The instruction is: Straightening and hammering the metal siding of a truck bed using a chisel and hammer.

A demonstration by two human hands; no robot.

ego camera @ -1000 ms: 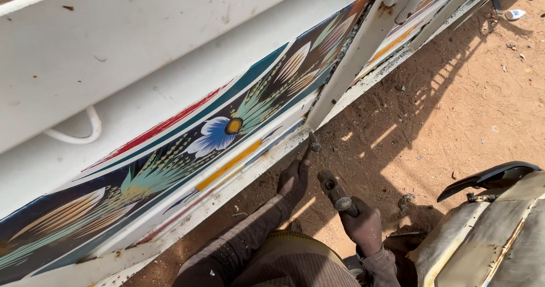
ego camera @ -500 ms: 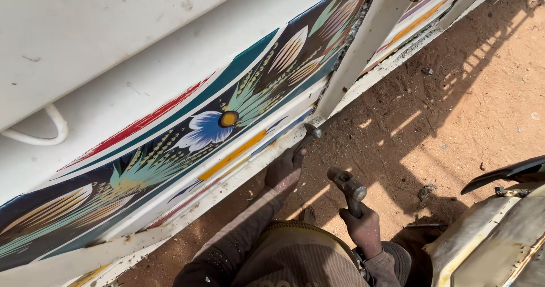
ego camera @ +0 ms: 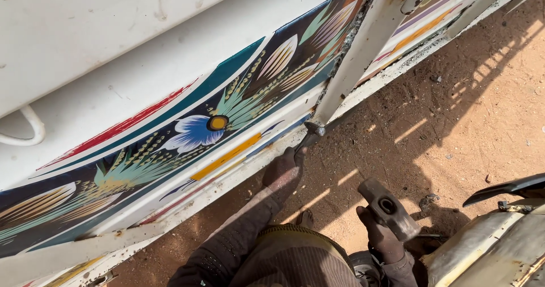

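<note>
My left hand (ego camera: 282, 171) grips a short metal chisel (ego camera: 309, 136), whose tip rests at the foot of a white upright post (ego camera: 363, 49) on the painted vehicle panel (ego camera: 187, 134). My right hand (ego camera: 379, 234) holds a steel hammer (ego camera: 389, 206), drawn back low to the right and well apart from the chisel. The panel is white with a blue flower, green leaves and red and yellow stripes. Both hands look dark and grimy, with a brown sleeve on the left arm.
Reddish sandy ground (ego camera: 454, 122) lies under the panel, scattered with small stones and debris. A dented cream metal part (ego camera: 488, 247) with a black edge sits at the lower right. A white loop handle (ego camera: 31, 131) hangs on the panel at far left.
The view has tilted and moved closer. My left hand stays at the post's foot with the chisel. My right hand has swung the hammer back and to the right.
</note>
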